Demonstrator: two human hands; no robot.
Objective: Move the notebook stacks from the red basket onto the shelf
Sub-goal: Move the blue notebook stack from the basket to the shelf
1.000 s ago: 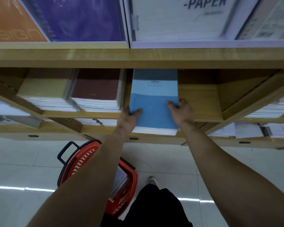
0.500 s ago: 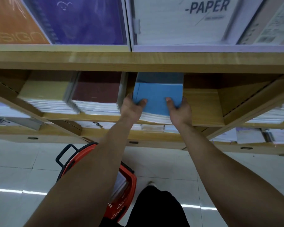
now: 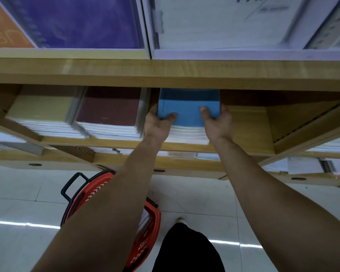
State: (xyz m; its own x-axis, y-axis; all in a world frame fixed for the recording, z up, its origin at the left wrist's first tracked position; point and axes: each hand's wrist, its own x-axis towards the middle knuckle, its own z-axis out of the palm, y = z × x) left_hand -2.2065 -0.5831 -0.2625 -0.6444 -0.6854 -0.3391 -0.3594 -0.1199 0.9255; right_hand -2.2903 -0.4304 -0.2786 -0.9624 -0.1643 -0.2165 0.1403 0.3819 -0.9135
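Yellow stack [image 3: 41, 108] is sitting at 9 o'clock on the shelf [image 3: 247, 130]. The red basket [image 3: 95, 185] is standing on the floor at 7 o'clock, with pale page edges showing inside and most of it hidden behind the left forearm. The maroon stack [image 3: 108, 108] is lying just beside the slot being filled.

The left hand [image 3: 158, 125] is gripping the near left corner of the blue notebook stack [image 3: 186, 110], thumb [image 3: 170, 115] lying on the cover. The stack is resting on the shelf board at 12 o'clock, its far half under the upper shelf's shadow. The right hand [image 3: 218, 125] is gripping the near right corner in the same way. The hands are apart, one on each side, and the fingers underneath are hidden.

To the stack's 3 o'clock the board is showing bare wood.

Handling, my read: a thick block of paper, likely heavy for one hand, and the covers look thin and smooth, so the books may be sliding over each other. It is best held low at both sides with thumbs pinning the top — pushing from the page edge rather than the cover.
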